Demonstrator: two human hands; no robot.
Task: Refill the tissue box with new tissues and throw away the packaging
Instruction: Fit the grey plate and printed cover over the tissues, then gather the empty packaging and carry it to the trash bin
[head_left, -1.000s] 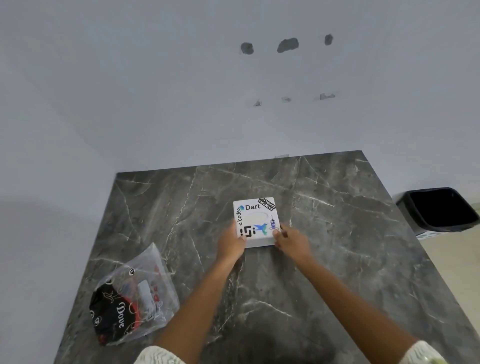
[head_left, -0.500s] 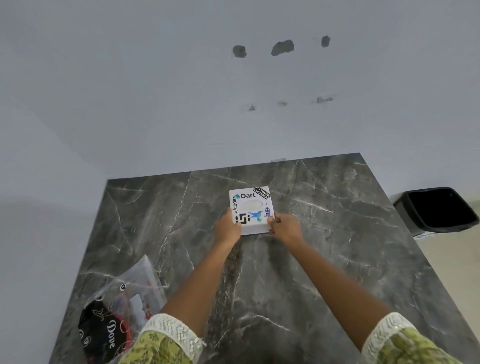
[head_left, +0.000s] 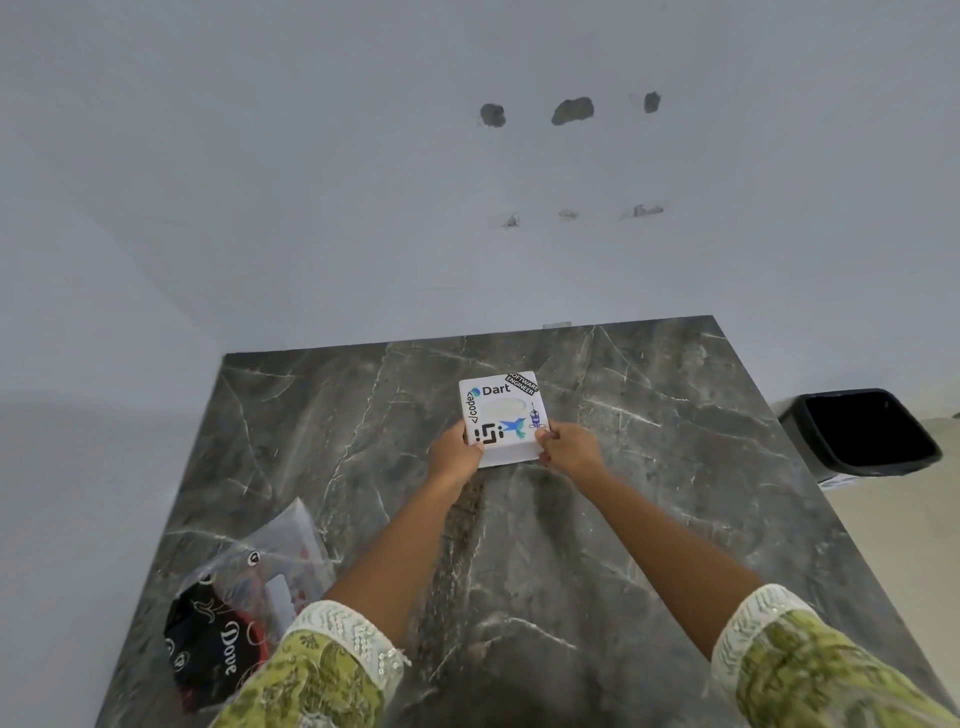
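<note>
- The left hand (head_left: 454, 451) and right hand (head_left: 566, 448) are clamped on the near corners of the tissue box (head_left: 503, 417), one on each side, thumbs on top; gripping both sides looks like a way to steady the box while its top is worked off, though no gap shows yet.
- The tissue box sits flat on the counter (head_left: 649, 545), sticker-covered top facing up, oval slot in the middle with no tissue poking out, which fits a box that needs refilling.
- The clear plastic bag (head_left: 249, 597) lies at the near left of the counter, well apart from the box, with a dark printed pack inside; I judge the new tissues are in there, but cannot tell for sure.
- The black bin (head_left: 867, 434) stands on the floor off the counter's right edge, handy for the packaging.
- Against the earlier frames, the box lies further from the person and the hands have gone with it, keeping the same hold; the patterned sleeves (head_left: 332, 670) now fill more of the bottom edge.
</note>
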